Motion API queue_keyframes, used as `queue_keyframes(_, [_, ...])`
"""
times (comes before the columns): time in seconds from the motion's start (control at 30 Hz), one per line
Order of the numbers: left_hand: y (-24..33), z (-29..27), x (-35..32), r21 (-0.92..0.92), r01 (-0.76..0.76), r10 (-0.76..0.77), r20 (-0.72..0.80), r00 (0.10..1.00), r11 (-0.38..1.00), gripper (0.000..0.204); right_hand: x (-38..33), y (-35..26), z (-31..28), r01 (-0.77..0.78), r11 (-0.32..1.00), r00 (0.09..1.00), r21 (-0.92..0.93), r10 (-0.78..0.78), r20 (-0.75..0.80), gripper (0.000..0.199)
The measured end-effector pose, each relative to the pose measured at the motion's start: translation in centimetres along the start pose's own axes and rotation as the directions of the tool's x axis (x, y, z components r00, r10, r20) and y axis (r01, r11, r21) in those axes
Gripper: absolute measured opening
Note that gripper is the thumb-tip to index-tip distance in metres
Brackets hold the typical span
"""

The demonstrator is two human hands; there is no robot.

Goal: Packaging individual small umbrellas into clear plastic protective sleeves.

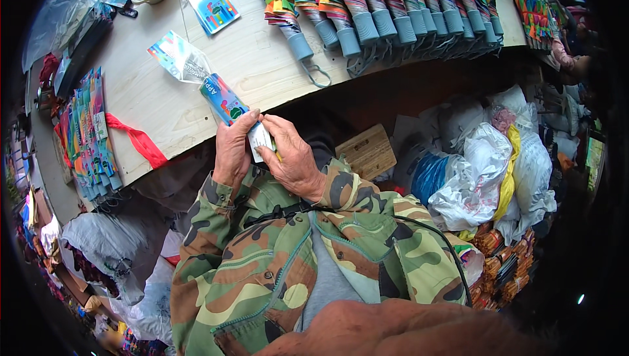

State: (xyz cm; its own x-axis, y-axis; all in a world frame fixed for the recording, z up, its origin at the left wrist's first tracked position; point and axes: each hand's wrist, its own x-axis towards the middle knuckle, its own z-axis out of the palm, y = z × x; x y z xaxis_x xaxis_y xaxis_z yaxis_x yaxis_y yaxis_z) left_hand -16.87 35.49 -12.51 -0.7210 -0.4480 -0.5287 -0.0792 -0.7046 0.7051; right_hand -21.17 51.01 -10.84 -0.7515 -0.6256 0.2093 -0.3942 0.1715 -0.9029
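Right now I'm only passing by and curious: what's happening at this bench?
A person in a camouflage jacket holds a small white card between the left hand and right hand, at the end of a colourful packaged item lying on the wooden bench. Folded rainbow umbrellas lie in a row beyond.

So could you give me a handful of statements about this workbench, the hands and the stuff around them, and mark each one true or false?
1. Both hands, left hand and right hand, hold a small white tag. True.
2. The colourful packet in a clear sleeve lies on the floor. False: it lies on the wooden bench, its lower end at the hands.
3. A row of folded umbrellas with grey-blue handles lies along the bench's far side. True.
4. The sleeves are plain white. False: they are camouflage.
5. A red ribbon lies left of the hands. True.
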Motion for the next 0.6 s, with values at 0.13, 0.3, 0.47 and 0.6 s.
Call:
queue_keyframes(0.13, [-0.1, 0.3, -0.3, 0.008, 0.025, -0.025, 0.003, 1.000, 1.000, 0.015, -1.0, 0.6, 0.3, -0.024, 0.996, 1.000, -0.081, 0.025, 0.013, 0.055])
queue_keyframes(0.3, [0.1, 0.6, -0.3, -0.007, 0.052, -0.052, -0.001, 0.999, 0.999, 0.016, -1.1, -0.4, -0.2, -0.026, 0.983, 0.997, -0.179, 0.038, 0.064, 0.060])
queue_keyframes(0.47, [0.3, 0.6, -0.3, -0.033, 0.082, -0.082, -0.008, 0.997, 0.996, 0.020, -0.5, -0.8, -0.3, 0.063, 0.945, 0.992, -0.322, -0.025, 0.120, 0.066])
queue_keyframes(0.6, [-0.1, 0.1, 0.1, -0.062, 0.069, -0.069, 0.003, 0.998, 0.996, 0.021, -1.0, -0.5, 0.4, 0.067, 0.936, 0.993, -0.346, -0.031, 0.110, 0.067])
